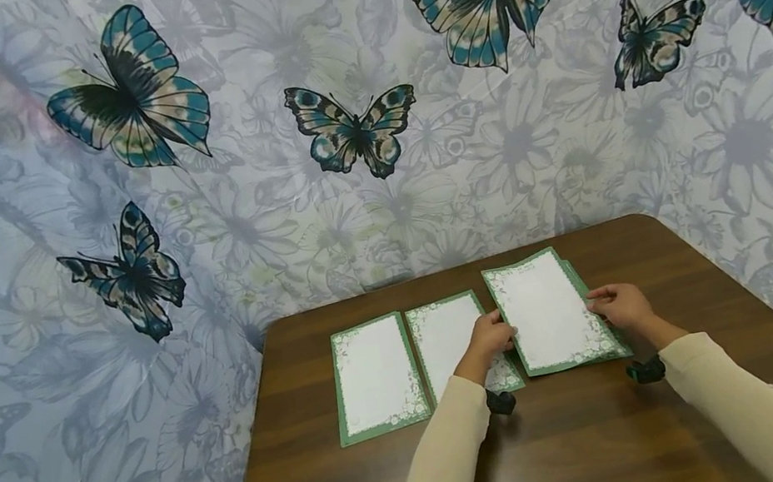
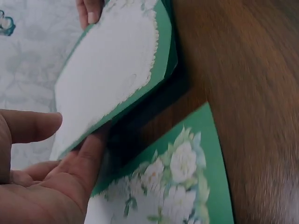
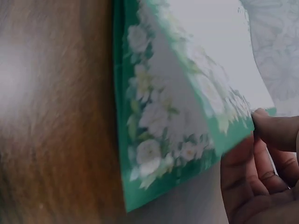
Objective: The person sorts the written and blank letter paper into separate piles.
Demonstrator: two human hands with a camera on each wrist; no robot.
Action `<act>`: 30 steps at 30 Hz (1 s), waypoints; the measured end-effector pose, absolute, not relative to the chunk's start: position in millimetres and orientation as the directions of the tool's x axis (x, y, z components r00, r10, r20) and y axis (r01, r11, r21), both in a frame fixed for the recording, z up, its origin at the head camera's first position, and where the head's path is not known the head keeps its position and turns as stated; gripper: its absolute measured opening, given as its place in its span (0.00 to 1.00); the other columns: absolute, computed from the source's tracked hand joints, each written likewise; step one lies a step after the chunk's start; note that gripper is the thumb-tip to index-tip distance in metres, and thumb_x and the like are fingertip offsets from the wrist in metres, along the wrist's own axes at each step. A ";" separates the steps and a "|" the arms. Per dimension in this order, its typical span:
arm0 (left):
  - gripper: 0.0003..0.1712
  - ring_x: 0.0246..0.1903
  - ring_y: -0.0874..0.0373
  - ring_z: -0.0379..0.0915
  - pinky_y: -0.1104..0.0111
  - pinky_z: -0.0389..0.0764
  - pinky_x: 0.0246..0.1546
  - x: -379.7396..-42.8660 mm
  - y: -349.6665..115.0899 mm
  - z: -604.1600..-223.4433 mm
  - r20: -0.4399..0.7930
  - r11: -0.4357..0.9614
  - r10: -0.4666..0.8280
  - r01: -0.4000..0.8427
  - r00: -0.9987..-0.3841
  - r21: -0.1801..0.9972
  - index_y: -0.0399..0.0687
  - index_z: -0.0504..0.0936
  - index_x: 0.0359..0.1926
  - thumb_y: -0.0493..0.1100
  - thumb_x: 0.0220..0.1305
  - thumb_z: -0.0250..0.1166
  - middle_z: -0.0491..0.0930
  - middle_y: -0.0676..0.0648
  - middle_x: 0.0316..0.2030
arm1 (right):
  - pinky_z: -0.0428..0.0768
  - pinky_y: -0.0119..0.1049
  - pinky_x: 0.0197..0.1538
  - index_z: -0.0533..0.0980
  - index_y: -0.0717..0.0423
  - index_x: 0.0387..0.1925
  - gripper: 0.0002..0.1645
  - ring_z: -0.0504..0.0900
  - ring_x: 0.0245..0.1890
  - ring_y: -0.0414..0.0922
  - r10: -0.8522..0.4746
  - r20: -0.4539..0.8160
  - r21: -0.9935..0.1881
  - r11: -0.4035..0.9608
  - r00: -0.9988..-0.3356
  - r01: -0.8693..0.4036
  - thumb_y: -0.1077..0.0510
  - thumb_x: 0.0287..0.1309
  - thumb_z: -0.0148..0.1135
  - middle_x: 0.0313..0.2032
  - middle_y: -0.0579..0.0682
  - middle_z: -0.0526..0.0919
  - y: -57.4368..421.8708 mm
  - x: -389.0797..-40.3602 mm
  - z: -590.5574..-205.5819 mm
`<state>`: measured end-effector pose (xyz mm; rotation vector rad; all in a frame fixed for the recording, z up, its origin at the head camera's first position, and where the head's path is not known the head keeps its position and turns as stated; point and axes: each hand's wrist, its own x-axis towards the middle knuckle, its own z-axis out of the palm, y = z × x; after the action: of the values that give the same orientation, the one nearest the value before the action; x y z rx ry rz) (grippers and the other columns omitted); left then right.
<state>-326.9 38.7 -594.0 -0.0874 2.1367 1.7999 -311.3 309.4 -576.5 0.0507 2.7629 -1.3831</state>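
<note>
A white sheet of paper with a green, flowered border (image 1: pixel 545 313) is raised at a slant above a similar stack of sheets (image 3: pixel 149 140). My right hand (image 1: pixel 625 306) pinches its right edge, thumb above and fingers below. At the left edge, my left hand (image 1: pixel 490 338) holds the sheet, fingers (image 2: pixel 88 158) under it and thumb over it. Beneath the left hand lies a second bordered sheet (image 1: pixel 439 334), partly hidden by that hand and sleeve. A third bordered sheet (image 1: pixel 377 373) lies flat farther left.
All the sheets are on a brown wooden table (image 1: pixel 578 446) with rounded far corners. Behind it hangs a pale floral wall covering with several teal butterflies (image 1: pixel 357 129). Dark bands with small devices (image 1: pixel 501 402) sit on both wrists.
</note>
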 end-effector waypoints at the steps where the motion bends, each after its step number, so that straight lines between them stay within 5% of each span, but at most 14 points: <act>1: 0.35 0.39 0.53 0.82 0.60 0.82 0.48 -326.5 40.6 -593.7 -0.301 0.193 0.178 -0.266 -0.937 0.944 0.46 0.62 0.74 0.37 0.67 0.61 0.73 0.44 0.63 | 0.81 0.35 0.31 0.76 0.74 0.54 0.24 0.81 0.31 0.41 0.019 -0.049 -0.785 0.618 -0.999 0.050 0.57 0.66 0.61 0.44 0.68 0.84 310.4 -310.8 -578.0; 4: 0.34 0.54 0.44 0.79 0.55 0.81 0.54 -325.8 45.5 -593.9 -0.288 0.151 0.184 -0.262 -0.940 0.953 0.42 0.62 0.74 0.36 0.69 0.58 0.62 0.40 0.72 | 0.77 0.32 0.31 0.78 0.71 0.52 0.22 0.81 0.34 0.44 0.045 -0.035 -0.747 0.662 -0.998 0.056 0.56 0.66 0.61 0.43 0.66 0.85 312.4 -310.2 -581.9; 8: 0.30 0.59 0.43 0.75 0.56 0.83 0.51 -325.9 47.9 -596.1 -0.263 0.160 0.158 -0.238 -0.952 0.958 0.40 0.64 0.72 0.38 0.71 0.54 0.66 0.39 0.70 | 0.77 0.34 0.31 0.79 0.68 0.53 0.22 0.82 0.36 0.51 0.059 -0.059 -0.732 0.676 -0.997 0.083 0.55 0.66 0.59 0.44 0.66 0.84 312.5 -309.8 -586.7; 14: 0.25 0.45 0.45 0.78 0.55 0.85 0.43 -329.4 46.1 -598.6 -0.244 0.113 0.114 -0.232 -0.963 0.966 0.42 0.71 0.68 0.37 0.71 0.53 0.75 0.41 0.61 | 0.81 0.49 0.44 0.81 0.67 0.50 0.22 0.80 0.48 0.64 0.090 -0.086 -0.704 0.699 -0.992 0.125 0.52 0.66 0.59 0.50 0.69 0.82 310.9 -308.7 -593.7; 21: 0.26 0.33 0.54 0.76 0.62 0.86 0.38 -328.8 38.7 -594.2 -0.255 0.161 0.146 -0.232 -0.956 0.959 0.44 0.71 0.69 0.38 0.71 0.51 0.79 0.46 0.41 | 0.77 0.57 0.51 0.80 0.68 0.50 0.25 0.76 0.52 0.67 0.126 -0.108 -0.689 0.706 -0.986 0.165 0.49 0.67 0.56 0.53 0.70 0.80 309.4 -306.0 -596.4; 30: 0.17 0.36 0.48 0.82 0.68 0.77 0.24 -329.5 11.8 -594.5 -0.146 0.205 0.107 -0.122 -0.983 0.971 0.43 0.80 0.59 0.39 0.73 0.55 0.83 0.44 0.46 | 0.80 0.38 0.32 0.69 0.72 0.62 0.40 0.80 0.35 0.52 0.134 -0.200 -0.735 0.634 -0.971 0.239 0.39 0.73 0.40 0.55 0.73 0.75 312.6 -304.3 -590.1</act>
<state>-329.5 11.8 -594.5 -0.0140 2.2911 1.8730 -304.3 312.6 -590.1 0.3120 2.7242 -1.2534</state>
